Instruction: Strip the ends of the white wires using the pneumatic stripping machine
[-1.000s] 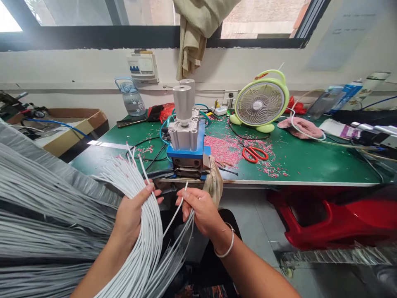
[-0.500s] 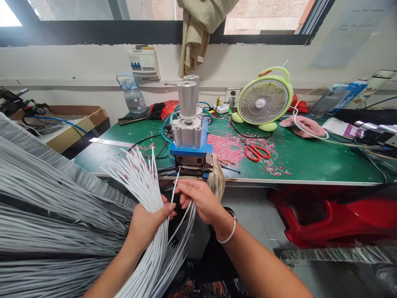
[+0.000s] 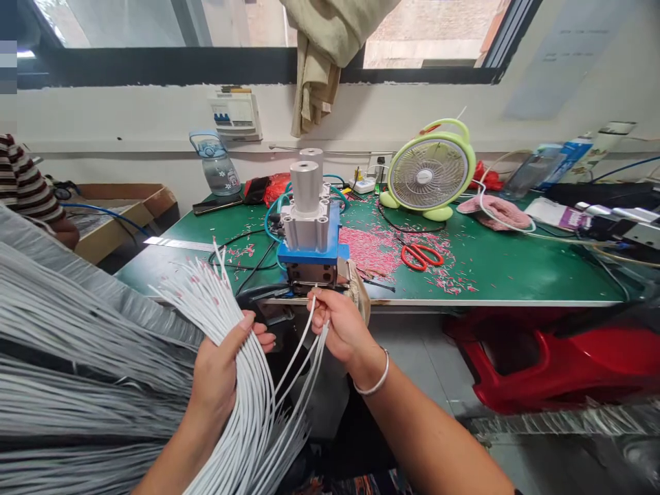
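Note:
My left hand is closed around a thick bundle of white cables, whose tips fan out up and to the left over the table edge. Between thumb and fingertips, my right hand pinches one white cable near its end. That end is at the lower front of a pneumatic machine with a blue block and silver cylinders; whether it is inside the slot cannot be made out. A few more white cables run through the lower fingers of my right hand and hang below it.
Pink and white offcuts lie right of the machine, with red-handled scissors beside them. Behind stand a green fan and a water bottle. More cable bundles fill the left. A person's striped sleeve shows far left.
My right hand has brought the single cable's end to the machine front, moving slightly right. My left hand has shifted left with the bundle. A person's sleeve has appeared at the left.

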Demonstrator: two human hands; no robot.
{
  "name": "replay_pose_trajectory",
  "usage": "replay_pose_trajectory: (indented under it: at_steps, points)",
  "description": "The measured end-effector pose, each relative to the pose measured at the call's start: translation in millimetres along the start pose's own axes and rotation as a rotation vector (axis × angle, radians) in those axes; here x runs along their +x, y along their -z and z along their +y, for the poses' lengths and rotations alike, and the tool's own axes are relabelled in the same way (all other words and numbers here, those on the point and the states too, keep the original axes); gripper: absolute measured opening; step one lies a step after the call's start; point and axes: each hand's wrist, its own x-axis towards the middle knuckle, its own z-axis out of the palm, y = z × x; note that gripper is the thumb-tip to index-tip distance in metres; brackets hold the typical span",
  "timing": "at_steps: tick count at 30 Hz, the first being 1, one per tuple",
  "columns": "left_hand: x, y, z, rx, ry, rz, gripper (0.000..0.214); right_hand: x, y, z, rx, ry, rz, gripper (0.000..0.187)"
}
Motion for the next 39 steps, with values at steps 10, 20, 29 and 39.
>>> replay_pose_trajectory:
  at_steps: [10, 20, 29, 39]
  points:
    - [-0.6, 5.6, -22.3, 0.062, 0.14, -0.071, 0.029, -18.1, 14.4, 10.5, -0.31, 0.094, -0.18, 0.025]
    - [-0.4, 5.5, -30.9, 0.235, 0.004, -0.175, 0.028, -21.7, 10.6, 15.8, -0.314, 0.08, -0.164, 0.021]
    - [2.9, -3.6, -13.1, 0.098, -0.081, -0.014, 0.027, -11.4, -0.4, 10.3, -0.176, 0.1, -0.021, 0.022]
    - [10.5, -7.8, 2.1, -0.023, -0.07, 0.06, 0.023, -3.6, 1.0, -1.7, 0.004, 0.037, 0.033, 0.019]
